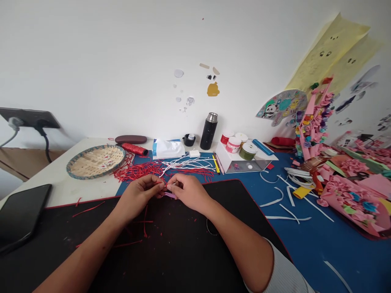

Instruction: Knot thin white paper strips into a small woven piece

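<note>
Over the black mat (pixel 183 244), my left hand (pixel 143 193) and my right hand (pixel 187 191) meet, thumbs and forefingers pinched close together. A bit of red cord (pixel 165 185) shows between the fingertips, gripped from both sides. Some white cord appears beside it, though its path is hard to follow. A small purple strip (pixel 170 195) sticks out under the fingers; which hand has it I cannot tell. Just beyond the hands lie a heap of red cords (pixel 140 170) and a bundle of white cords (pixel 186 163).
A woven basket (pixel 97 162) and red thread spool (pixel 136 149) lie left. Behind stand a black flask (pixel 209 132) and paint jars (pixel 248 150). Paper strips (pixel 288 217) and a pink tray of paper flowers (pixel 351 199) are right; a phone (pixel 24 213) lies at far left.
</note>
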`<move>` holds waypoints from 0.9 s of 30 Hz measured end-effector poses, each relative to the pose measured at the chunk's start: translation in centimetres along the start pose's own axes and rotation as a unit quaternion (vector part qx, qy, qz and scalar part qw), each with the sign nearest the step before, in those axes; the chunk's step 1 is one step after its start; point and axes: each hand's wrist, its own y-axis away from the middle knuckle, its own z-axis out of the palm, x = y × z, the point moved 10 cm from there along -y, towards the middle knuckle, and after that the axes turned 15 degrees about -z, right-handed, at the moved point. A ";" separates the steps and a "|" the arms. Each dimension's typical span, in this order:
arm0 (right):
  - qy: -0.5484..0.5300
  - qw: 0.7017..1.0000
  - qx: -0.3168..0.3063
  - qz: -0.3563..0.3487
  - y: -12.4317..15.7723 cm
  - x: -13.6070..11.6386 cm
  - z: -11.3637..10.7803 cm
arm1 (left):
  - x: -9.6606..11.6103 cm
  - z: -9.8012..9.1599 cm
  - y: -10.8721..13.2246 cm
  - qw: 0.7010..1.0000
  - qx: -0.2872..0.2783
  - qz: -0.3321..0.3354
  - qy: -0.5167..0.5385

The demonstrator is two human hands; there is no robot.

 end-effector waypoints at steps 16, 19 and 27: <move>-0.306 0.948 -0.025 0.088 0.3 1.1 2.3 | 1.5 -0.4 0.8 0.998 0.000 0.066 -0.012; -0.361 0.926 -0.019 0.109 0.4 1.0 2.5 | 1.9 -0.5 1.0 0.996 -0.001 0.090 -0.013; -0.450 0.879 0.004 0.157 0.7 1.2 2.8 | 2.8 -0.4 1.7 0.992 -0.024 0.123 0.001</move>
